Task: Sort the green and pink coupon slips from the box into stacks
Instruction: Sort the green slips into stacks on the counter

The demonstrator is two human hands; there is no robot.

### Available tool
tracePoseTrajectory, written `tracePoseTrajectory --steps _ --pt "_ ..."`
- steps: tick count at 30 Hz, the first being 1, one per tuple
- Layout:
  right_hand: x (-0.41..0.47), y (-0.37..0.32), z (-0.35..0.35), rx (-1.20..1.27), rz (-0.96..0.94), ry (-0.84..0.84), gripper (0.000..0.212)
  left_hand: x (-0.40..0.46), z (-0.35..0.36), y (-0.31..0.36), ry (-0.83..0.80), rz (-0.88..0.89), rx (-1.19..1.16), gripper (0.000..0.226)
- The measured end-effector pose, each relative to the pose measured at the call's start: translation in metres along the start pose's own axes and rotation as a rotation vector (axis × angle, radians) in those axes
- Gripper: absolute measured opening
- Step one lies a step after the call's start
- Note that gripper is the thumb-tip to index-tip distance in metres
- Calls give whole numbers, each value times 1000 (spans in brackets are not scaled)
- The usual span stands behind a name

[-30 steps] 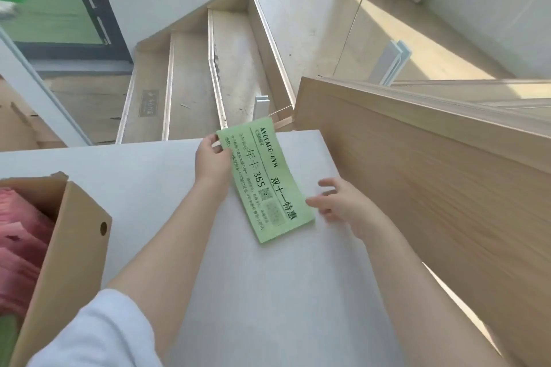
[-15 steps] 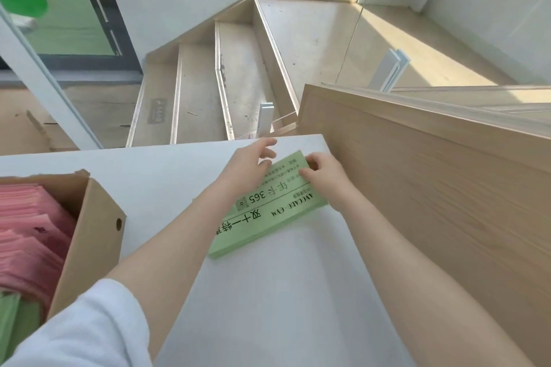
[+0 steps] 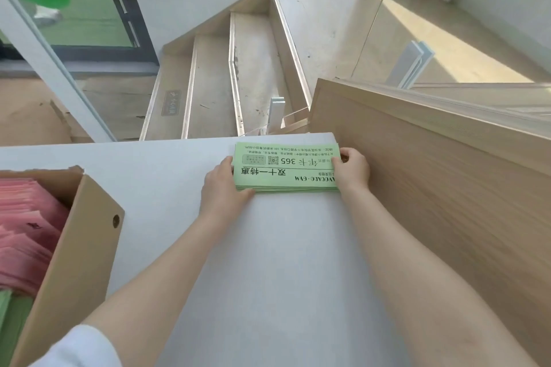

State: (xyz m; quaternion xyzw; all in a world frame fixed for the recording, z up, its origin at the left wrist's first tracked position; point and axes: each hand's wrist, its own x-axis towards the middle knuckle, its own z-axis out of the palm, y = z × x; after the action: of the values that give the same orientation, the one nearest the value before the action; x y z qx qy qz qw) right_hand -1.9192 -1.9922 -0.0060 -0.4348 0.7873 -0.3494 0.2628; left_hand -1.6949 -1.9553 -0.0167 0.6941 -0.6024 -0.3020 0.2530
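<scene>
Green coupon stack (image 3: 286,167): lies flat on the white table (image 3: 268,277), at its far right corner, long side running left to right, print upside down to you. Several slips thick; the layered near edge shows, sheets roughly flush.

Your left hand (image 3: 222,188) sits at the stack's left end, thumb lying along the near edge, fingers bent against the short side. It cups the end of the stack rather than lifting it; the stack rests on the table.

Your right hand (image 3: 351,171) sits at the right end, fingers curled over the short edge onto the top slip, gripping that end. Both forearms reach out over the table from the near side; a white sleeve (image 3: 80,348) shows on the left arm.

Cardboard box (image 3: 80,247): on the table's left side, well apart from the stack, top open, a round hole in its near wall. Pink slips (image 3: 26,232) fill the part you can see, loosely heaped. More green slips (image 3: 9,316) show at the box's near end.

Right of the stack: a tall wood-grain panel (image 3: 432,202), just beside your right hand. Beyond the table edge: pale steps (image 3: 238,74) going down to a glass door (image 3: 89,9).
</scene>
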Motion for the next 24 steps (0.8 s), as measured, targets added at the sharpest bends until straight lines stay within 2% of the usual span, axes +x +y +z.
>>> tracePoseTrajectory --steps 3,8,16,20,24 --pt "-4 17 1 -23 -58 9 30 -2 4 1 49 30 104 59" --pt "-12 23 7 17 -56 -8 42 -10 7 3 77 35 61 54" --pt "-21 16 -12 58 -98 -147 39 -19 0 5 49 22 71 52" --pt "-53 2 -18 71 -254 -102 33 -39 -12 10 29 1 11 55" --pt "-102 -24 -3 121 -429 -264 25 -75 -40 23 55 -41 -138 31"
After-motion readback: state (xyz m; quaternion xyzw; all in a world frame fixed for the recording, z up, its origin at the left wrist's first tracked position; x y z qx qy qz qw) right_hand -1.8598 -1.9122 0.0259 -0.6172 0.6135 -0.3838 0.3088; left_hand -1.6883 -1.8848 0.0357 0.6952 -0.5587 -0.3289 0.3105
